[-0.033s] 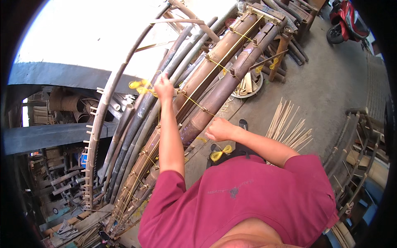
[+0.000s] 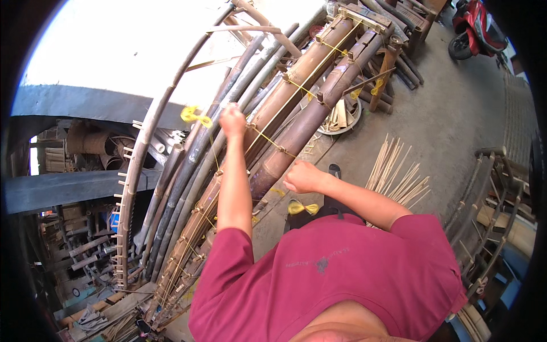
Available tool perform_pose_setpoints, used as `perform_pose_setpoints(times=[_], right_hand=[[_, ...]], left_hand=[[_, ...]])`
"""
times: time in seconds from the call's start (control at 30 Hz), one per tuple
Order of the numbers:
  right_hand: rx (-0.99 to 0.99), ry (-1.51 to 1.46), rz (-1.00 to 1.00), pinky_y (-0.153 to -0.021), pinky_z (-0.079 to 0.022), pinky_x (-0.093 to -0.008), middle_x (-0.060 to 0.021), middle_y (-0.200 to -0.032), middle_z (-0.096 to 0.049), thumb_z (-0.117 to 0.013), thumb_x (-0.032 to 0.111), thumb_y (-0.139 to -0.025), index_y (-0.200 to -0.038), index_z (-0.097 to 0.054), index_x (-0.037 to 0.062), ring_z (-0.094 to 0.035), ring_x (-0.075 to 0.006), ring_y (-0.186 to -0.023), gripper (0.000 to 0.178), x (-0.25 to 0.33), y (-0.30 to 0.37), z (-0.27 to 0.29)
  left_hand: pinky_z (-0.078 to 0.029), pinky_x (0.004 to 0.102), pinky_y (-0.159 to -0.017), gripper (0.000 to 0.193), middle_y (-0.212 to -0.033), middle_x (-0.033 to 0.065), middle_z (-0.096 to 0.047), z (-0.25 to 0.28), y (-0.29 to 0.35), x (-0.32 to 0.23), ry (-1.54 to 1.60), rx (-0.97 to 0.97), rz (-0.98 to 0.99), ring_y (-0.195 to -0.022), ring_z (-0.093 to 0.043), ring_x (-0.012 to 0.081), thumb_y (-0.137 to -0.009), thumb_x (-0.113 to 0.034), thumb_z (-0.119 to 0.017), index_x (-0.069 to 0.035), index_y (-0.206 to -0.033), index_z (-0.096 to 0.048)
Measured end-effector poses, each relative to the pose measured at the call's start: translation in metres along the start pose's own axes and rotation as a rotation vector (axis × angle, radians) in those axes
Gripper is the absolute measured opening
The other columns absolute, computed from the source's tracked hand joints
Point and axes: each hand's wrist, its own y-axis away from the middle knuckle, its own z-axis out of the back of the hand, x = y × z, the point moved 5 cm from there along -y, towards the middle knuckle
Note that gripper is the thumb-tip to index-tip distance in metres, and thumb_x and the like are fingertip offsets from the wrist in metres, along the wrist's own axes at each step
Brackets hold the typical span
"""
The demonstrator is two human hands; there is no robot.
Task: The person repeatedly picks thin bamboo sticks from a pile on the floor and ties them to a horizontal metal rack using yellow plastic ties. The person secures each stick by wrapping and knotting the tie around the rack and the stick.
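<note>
My left hand (image 2: 232,121) is closed in a fist above the bamboo frame, next to a bundle of yellow string (image 2: 195,116) that hangs in the air. A thin strand runs from that bundle down to the poles; the fist hides what is inside it. My right hand (image 2: 300,177), also closed, is at the near side of the frame. One taut yellow string (image 2: 265,138) crosses the thick bamboo poles (image 2: 283,153) past small wooden pegs and reaches close to my right knuckles. More string is wound about pegs along the poles.
Dark bamboo poles (image 2: 196,151) lean beyond the frame. Thin sticks (image 2: 394,174) lie fanned on the floor to the right. A round tray (image 2: 354,121) holds bamboo pieces. A second yellow bundle (image 2: 302,208) is by my waist. A red motorbike (image 2: 481,28) stands far right.
My left fist has shifted slightly to the right. The hanging yellow bundle has changed shape and now stands a little apart from it. My right hand has barely moved.
</note>
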Motion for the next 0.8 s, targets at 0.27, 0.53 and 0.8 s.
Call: perform_pose_setpoints(times=[0.27, 0.53, 0.8], right_hand=[[0.126, -0.869, -0.162, -0.086, -0.049, -0.0369, -0.0111, -0.110, -0.066, -0.062, 0.028, -0.091, -0.105, -0.065, 0.0067, -0.061, -0.0227, -0.102, 0.026, 0.087, -0.010, -0.075], [-1.155, -1.892, -0.378, -0.065, -0.045, -0.0353, -0.0046, -0.076, -0.061, -0.047, 0.030, -0.097, -0.089, -0.063, 0.0092, -0.056, -0.0151, -0.070, 0.027, 0.139, -0.113, -0.044], [-0.140, -0.122, -0.275, -0.076, -0.050, -0.0389, -0.0149, -0.082, -0.068, -0.041, 0.059, -0.097, -0.096, -0.072, 0.0071, -0.067, -0.0254, -0.076, 0.061, 0.086, -0.217, 0.012]], left_hand=[[-0.050, 0.0504, -0.085, 0.041, -0.100, 0.0282, -0.066, 0.094, 0.048, 0.021, -0.347, 0.163, -0.134, -0.098, -0.063, 0.0442, -0.094, -0.037, -0.053, 0.001, -0.102, -0.067], [-0.050, 0.0458, -0.088, 0.040, -0.115, 0.0228, -0.065, 0.130, 0.183, 0.081, -0.337, 0.387, 0.042, -0.109, -0.063, 0.0341, -0.085, -0.022, -0.067, 0.000, -0.118, -0.059], [-0.048, 0.0451, -0.083, 0.035, -0.096, 0.0269, -0.066, 0.139, 0.175, 0.077, 0.029, 0.339, -0.017, -0.094, -0.065, 0.0394, -0.100, -0.030, -0.047, -0.001, -0.106, -0.065]])
